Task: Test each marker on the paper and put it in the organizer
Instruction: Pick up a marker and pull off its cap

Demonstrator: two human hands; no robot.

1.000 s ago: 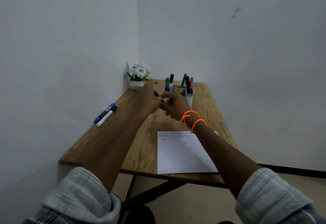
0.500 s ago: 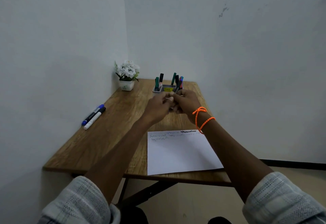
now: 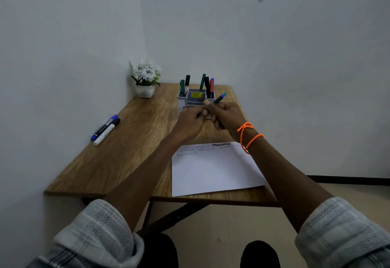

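Organizer (image 3: 195, 98), upper centre of frame: two markers stand in its left compartment, three or four in the right; exact count unclear. Two more markers (image 3: 105, 127) lie side by side, touching, at the table's (image 3: 126, 151) left edge. One paper (image 3: 213, 170) lies lower centre, scribbles along its top. One flower pot (image 3: 145, 78) sits in the far left corner. Right hand (image 3: 226, 115) grips a blue-tipped marker (image 3: 219, 98), tip jutting up-right above the fingers. Left hand (image 3: 190, 122) pinches its lower end.

Grey-white mesh-knit sleeves (image 3: 101, 231) pushed up w/ striped cuffs; 2 orange bead bracelets (image 3: 248, 135) on rt wrist; dark trousers (image 3: 160, 250).
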